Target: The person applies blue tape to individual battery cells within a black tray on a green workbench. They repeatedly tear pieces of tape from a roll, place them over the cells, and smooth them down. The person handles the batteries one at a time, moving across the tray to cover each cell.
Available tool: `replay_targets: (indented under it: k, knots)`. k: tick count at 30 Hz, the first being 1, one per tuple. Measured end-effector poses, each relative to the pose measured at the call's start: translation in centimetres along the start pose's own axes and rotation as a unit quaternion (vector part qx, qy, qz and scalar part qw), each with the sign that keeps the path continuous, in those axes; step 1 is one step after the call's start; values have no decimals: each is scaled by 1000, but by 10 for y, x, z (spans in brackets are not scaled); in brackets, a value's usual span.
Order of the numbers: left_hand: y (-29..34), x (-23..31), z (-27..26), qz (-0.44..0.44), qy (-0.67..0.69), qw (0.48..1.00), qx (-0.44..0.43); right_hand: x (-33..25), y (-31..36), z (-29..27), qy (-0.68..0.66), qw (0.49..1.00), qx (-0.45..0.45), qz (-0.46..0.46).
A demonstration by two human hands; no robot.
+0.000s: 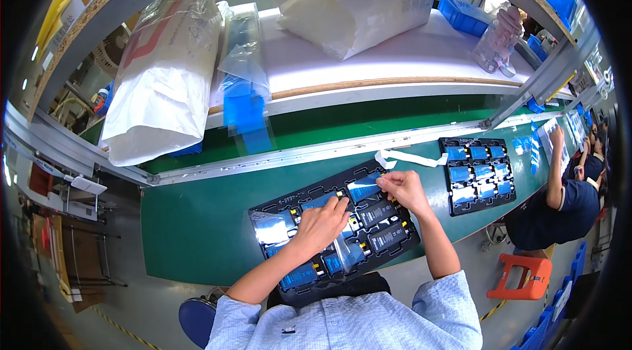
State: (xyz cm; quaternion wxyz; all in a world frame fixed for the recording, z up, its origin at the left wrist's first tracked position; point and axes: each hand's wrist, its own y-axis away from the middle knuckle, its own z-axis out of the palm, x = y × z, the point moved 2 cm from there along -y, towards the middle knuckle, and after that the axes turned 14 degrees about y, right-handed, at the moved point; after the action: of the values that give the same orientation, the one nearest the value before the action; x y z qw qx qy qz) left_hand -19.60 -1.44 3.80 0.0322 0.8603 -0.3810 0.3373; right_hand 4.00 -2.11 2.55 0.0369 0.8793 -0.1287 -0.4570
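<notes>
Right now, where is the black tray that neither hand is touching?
In the head view, that black tray lies on the green table, to the right of the person's right hand, with a white strip by its upper left side.

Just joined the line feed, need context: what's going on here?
A person works with both bare hands over a black tray of flat packs on a green table. The right hand has its fingertips at the edge of a blue-faced pack; whether they grip it isn't clear. The left hand is over the tray's middle. Two packs on its right side show dark faces. A second filled tray lies to the right.
</notes>
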Motion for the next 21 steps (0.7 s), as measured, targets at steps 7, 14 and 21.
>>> replay_targets:
  k: [7, 14, 21]
  knots:
    - [-3, 1, -1, -6, 10, 1000, -5, -4, 1, 0, 12, 1000, 3, -6]
    - [-6, 1, 1, 23, -24, 999, -17, -6, 0, -1, 26, 1000, 2, -5]
    - [-8, 3, 4, 31, -57, 997, -47, -8, 1, 2, 103, 994, 36, -25]
